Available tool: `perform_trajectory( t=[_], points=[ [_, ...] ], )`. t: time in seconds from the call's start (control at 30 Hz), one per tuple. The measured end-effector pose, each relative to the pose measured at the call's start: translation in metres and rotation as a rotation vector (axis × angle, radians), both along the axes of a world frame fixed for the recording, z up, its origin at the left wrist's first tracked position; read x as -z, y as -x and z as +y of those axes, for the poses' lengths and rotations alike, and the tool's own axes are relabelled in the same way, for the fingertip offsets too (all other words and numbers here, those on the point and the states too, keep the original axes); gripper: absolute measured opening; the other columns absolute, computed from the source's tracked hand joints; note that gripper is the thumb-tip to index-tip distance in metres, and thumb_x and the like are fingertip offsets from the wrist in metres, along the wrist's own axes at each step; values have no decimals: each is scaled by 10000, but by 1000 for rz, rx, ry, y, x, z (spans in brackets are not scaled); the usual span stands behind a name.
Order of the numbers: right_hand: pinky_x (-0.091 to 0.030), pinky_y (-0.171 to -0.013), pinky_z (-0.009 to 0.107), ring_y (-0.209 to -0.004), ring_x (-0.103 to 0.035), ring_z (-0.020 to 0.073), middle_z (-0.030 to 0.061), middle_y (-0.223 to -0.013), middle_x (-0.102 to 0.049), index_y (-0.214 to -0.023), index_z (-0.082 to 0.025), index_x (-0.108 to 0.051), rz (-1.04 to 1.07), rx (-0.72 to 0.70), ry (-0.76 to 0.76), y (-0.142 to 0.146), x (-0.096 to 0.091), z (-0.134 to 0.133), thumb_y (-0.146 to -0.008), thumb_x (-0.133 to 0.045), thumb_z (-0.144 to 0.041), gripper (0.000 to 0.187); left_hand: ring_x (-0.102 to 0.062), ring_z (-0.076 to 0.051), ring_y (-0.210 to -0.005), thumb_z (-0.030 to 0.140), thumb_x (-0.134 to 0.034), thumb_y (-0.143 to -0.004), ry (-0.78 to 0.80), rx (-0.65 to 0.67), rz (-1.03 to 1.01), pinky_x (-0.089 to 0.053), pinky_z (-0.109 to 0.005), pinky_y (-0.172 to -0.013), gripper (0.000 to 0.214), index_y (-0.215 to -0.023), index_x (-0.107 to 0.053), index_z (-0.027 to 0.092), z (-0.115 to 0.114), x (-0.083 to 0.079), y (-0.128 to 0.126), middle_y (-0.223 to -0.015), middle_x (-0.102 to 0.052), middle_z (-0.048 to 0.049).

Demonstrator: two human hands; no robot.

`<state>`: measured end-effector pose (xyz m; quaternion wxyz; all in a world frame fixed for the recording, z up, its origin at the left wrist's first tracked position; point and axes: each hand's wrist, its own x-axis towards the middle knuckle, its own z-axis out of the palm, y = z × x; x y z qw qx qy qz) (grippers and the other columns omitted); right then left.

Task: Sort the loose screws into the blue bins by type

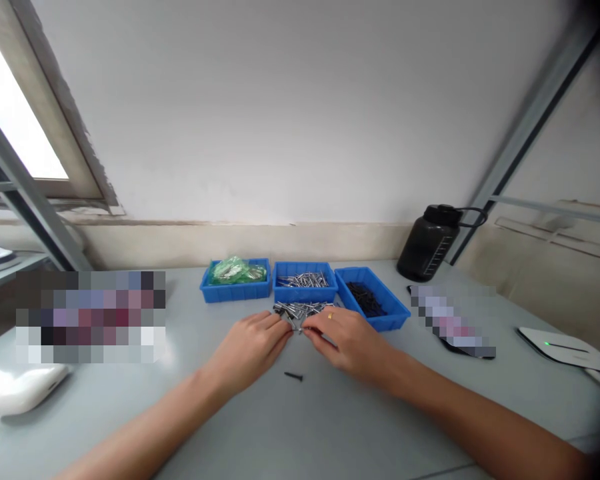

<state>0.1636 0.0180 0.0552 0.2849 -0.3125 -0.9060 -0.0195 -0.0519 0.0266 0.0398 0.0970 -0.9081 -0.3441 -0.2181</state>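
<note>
- Clock times here start from the spot where the fingertips meet.
- The left hand (255,343) is at 8 o'clock, with its fingertips pinched on a small silver piece (299,329). It is too small to tell just what it is.
- The right hand (347,340) is at 4 o'clock. It wears a gold ring (330,317), and its thumb and finger pinch the other end of that same piece.
- Just past the fingers, at 12 o'clock, is a pile of silver screws (307,309) with some dark bits at its left end.
- One black screw (294,377) lies alone at 6 o'clock on the gray table (230,427).
- Behind the pile, at 12 o'clock, a middle blue bin (305,294) has more silver screws.
- At 10 o'clock, a left blue bin (235,292) holds a green plastic bag (230,269).
- At 2 o'clock, a right blue bin (393,322) holds black screws.
- Farther out at 2 o'clock, a black water bottle (425,247) stands up.
</note>
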Motion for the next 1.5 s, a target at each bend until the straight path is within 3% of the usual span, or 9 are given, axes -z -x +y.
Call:
perform_trajectory(
  t=[1.5],
  points=[
    [-425, -703, 292, -763, -570, 166, 41, -816, -642, -968, -165, -592, -16, 25, 25, 0, -2, 0, -927, -444, -223, 164, -557, -169, -648, 265, -347, -965, 19, -15, 25, -422, -279, -586, 280, -838, -584, 188, 0, 2, 0, -699, -592, -10]
  ],
)
